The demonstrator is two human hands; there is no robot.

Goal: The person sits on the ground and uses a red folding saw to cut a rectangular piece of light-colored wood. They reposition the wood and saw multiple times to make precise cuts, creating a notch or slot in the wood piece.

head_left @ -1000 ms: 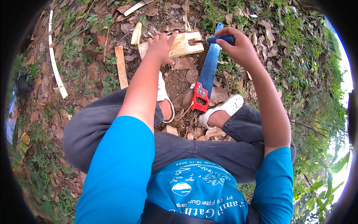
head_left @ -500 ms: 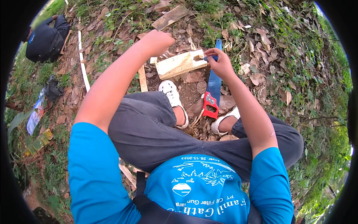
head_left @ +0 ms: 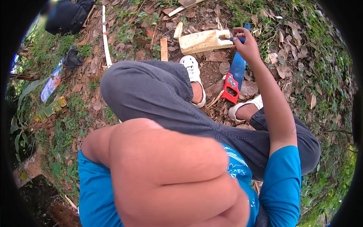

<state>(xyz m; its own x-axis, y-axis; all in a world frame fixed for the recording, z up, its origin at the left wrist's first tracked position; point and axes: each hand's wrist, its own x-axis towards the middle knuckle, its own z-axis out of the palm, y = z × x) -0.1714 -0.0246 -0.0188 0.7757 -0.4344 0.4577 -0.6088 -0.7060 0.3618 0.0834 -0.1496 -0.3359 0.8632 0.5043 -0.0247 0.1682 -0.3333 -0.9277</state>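
Large and close, my left hand [head_left: 174,170] covers the lower middle of the view, its fingers folded in. No object shows in it, and its inner side is hidden. Farther off, my right hand [head_left: 247,44] grips a slim blue-handled tool [head_left: 239,39] that points left. Its front end is at the notch in the right end of a pale wooden block [head_left: 200,41]. That block lies on the ground beyond my feet. Beneath my right forearm and hand, a handsaw [head_left: 235,77] with a blue blade and red handle lies with its handle toward me.
My white clogs [head_left: 192,70] flank the saw. Wood offcuts [head_left: 163,49] lie left of the block, and a board [head_left: 189,3] lies beyond it. A long white strip [head_left: 106,38], a dark bag [head_left: 66,17] and plastic litter [head_left: 52,81] are at left. Leaves and weeds cover the ground.
My left hand has swung back from beside the block toward me and now fills the lower middle. My right hand keeps the blue-handled tool at the notch. The whole view has shifted.
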